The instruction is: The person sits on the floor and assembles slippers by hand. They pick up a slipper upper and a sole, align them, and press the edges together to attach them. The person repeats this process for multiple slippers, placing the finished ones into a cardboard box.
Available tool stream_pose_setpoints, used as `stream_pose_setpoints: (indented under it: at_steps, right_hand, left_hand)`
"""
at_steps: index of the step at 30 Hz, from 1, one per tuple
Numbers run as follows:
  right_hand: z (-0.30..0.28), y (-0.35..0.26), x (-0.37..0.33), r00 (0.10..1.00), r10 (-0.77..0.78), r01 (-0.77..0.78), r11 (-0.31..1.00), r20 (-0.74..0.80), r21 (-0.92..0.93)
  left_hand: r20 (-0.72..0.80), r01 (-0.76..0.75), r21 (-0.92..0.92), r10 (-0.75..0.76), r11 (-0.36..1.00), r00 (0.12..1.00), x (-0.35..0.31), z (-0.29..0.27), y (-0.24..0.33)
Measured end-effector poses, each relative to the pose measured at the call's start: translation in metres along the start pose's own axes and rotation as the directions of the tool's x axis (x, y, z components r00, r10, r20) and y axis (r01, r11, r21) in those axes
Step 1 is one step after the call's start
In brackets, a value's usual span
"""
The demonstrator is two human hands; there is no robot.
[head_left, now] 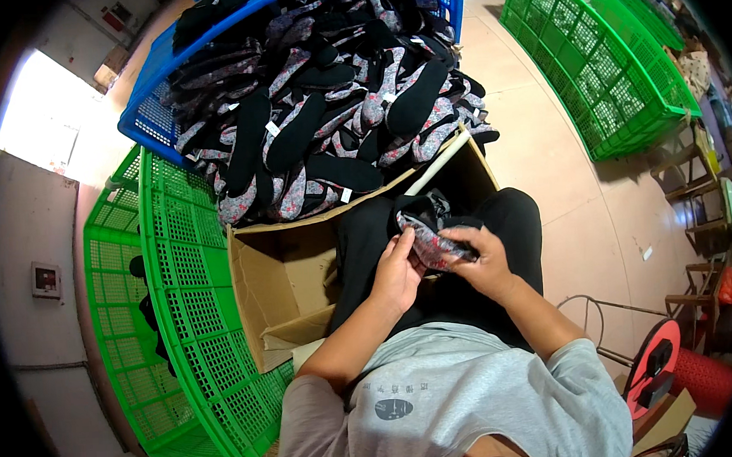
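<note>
Two hands (398, 275) (487, 262) hold a floral, seemingly cloth slipper (430, 245).

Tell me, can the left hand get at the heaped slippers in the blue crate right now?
Probably, with a forward stretch: the heaped slippers lie uncovered beyond the cardboard box. But the left hand is holding a floral slipper, so it would likely need to let go first.

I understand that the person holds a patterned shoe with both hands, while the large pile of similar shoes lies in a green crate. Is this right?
Not quite: as the head view shows, the pile of similar shoes lies in a blue crate, not a green one. The left hand and right hand do hold a patterned shoe.
</note>
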State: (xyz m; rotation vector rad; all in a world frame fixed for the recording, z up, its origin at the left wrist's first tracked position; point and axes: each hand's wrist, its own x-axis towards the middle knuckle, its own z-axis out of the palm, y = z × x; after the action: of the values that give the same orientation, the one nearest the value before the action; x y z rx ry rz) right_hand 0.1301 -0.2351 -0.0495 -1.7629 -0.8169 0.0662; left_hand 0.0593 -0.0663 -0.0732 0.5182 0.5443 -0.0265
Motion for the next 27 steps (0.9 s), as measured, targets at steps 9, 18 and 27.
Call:
stream_pose_setpoints:
  at_steps: [9, 18, 27]
  right_hand:
    - [0.032, -0.011, 0.000, 0.981, -0.021, 0.018, 1.000, 0.192, 0.013]
    - [0.051, -0.018, -0.003, 0.985, 0.015, -0.018, 1.000, 0.170, 0.020]
    - [0.050, -0.020, 0.001, 0.929, 0.177, -0.228, 0.965, 0.324, 0.127]
  left_hand:
    - [-0.070, 0.034, 0.014, -0.033, 0.999, 0.997, -0.023, -0.035, 0.029]
    - [-0.158, 0.004, 0.043, 0.002, 0.999, 0.988, -0.021, -0.039, 0.039]
    - [-0.149, -0.043, 0.107, 0.058, 0.993, 0.987, -0.024, -0.044, 0.042]
